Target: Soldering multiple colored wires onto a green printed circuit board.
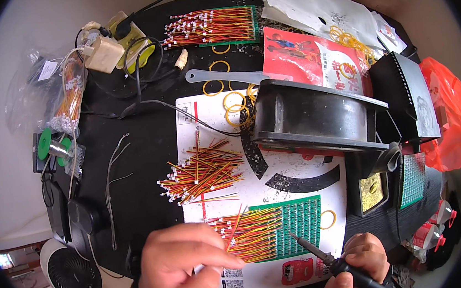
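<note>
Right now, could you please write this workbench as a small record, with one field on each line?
left hand: beside the wires on the green board; grip unclear
right hand: holds a soldering iron, tip over the board
green board: wires over its left part, none over its right
loose wires: piled beyond the board, mostly on a white sheet
yellow sponge: right of the sheet

wall (1,188): pale, at left | table (148,207): black-topped, filling the middle | light: soft, diffuse
</note>
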A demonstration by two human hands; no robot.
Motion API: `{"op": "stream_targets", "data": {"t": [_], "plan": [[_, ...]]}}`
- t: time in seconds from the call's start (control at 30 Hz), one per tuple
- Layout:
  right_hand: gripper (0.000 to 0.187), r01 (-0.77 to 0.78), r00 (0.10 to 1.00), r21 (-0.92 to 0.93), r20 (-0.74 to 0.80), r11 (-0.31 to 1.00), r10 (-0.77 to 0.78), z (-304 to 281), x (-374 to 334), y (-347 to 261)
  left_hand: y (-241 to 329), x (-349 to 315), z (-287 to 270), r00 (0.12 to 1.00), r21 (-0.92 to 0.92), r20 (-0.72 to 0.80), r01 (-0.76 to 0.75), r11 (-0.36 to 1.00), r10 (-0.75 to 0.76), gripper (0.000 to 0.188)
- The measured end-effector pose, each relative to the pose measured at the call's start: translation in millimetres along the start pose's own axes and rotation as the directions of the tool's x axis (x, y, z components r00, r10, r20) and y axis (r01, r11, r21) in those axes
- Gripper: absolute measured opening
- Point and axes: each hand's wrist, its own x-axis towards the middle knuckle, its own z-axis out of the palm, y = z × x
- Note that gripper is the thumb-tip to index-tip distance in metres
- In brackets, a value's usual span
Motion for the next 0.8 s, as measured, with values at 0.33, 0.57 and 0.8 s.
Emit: {"op": "stream_targets", "data": {"t": [0.33, 0.57, 0.8], "plan": [[0.024, 0.173, 0.978, 0.124, 0.097, 0.977, -0.186, -9, 32, -3, -9, -8, 48, 0.992, -0.128, -0.086, 0.083, 0.988, -0.094, 0.023], [0.022, 0.163, 0.983, 0.106, 0.074, 0.981, -0.171, -7, 32, -6, -6, -4, 35, 0.997, 0.185, 0.024, -0.08, 0.979, 0.077, 0.018], [0.026, 0.143, 0.984, 0.103, 0.095, 0.984, -0.153, -17, 32, -14, 0, 0, 40, 0.985, 0.325, -0.021, -0.157, 0.933, 0.173, 0.021]]}}
